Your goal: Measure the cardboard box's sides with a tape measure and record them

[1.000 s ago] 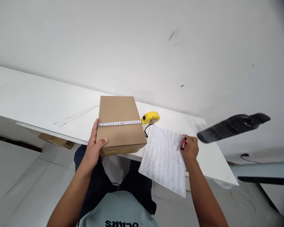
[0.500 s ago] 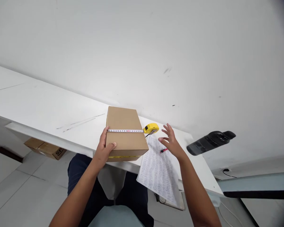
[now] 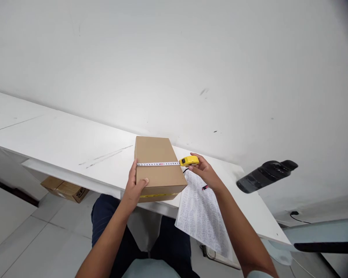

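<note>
paper sheet (image 3: 201, 218): lower centre-right of frame; densely written, laid on the table (image 3: 75, 143), near end overhanging the table edge.
left hand (image 3: 136, 186): centre of frame; clasped on the near left corner of the cardboard box (image 3: 159, 175), thumb laid on the top face, fingers pressed to the left side.
cardboard box: centre of frame; closed, set flat at the near edge of the table; yellow strip noted along its near face.
red pen (image 3: 205, 187): on the paper sheet, just right of the cardboard box; not touched.
right hand (image 3: 205, 172): right of centre, just above the red pen; fingers closed around the yellow tape case (image 3: 189, 160), held just beside the box's right edge.
tape blade (image 3: 158, 164): drawn leftwards from the yellow tape case, stretched across the box top from right edge to left edge.
black bottle (image 3: 266, 175): right of frame, well apart from both hands; seen slanted.
table: white; runs from left edge of frame to lower right.
brown carton (image 3: 65, 189): lower left, on the floor beneath the table.
wall (image 3: 174, 58): white, upper half of frame.
</note>
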Available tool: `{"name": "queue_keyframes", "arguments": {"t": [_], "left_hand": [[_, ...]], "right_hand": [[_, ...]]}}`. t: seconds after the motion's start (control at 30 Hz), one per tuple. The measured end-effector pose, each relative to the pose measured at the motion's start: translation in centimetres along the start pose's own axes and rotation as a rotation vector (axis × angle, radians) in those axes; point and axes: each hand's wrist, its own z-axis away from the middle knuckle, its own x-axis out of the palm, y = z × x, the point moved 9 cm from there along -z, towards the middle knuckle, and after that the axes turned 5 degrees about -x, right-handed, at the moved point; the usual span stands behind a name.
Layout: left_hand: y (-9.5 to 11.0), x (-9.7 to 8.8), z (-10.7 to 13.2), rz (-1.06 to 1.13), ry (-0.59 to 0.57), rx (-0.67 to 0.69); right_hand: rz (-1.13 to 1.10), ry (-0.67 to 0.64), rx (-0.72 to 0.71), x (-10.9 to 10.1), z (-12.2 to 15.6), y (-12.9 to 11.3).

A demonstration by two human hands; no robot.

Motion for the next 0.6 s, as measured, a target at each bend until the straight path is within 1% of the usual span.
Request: {"name": "queue_keyframes", "arguments": {"t": [0.23,0.33,0.43,0.53,0.6], "left_hand": [[0.8,0.2,0.2,-0.022,-0.008,0.004],[0.9,0.4,0.2,0.008,-0.021,-0.007],[0.6,0.2,0.2,0.028,-0.012,-0.024],[-0.1,-0.1,0.2,0.057,0.049,-0.061],[-0.8,0.2,0.4,0.055,0.092,-0.089]], "right_hand": [[0.015,0.054,-0.030,0.3,0.2,-0.2],[-0.001,0.113,-0.054,0.1,0.3,-0.9],[0.003,0.177,-0.079,-0.1,1.3,-2.0],[0.068,0.274,-0.095,-0.1,3.1,-3.1],[0.102,0.403,-0.130,-0.1,4.7,-4.1]]}}
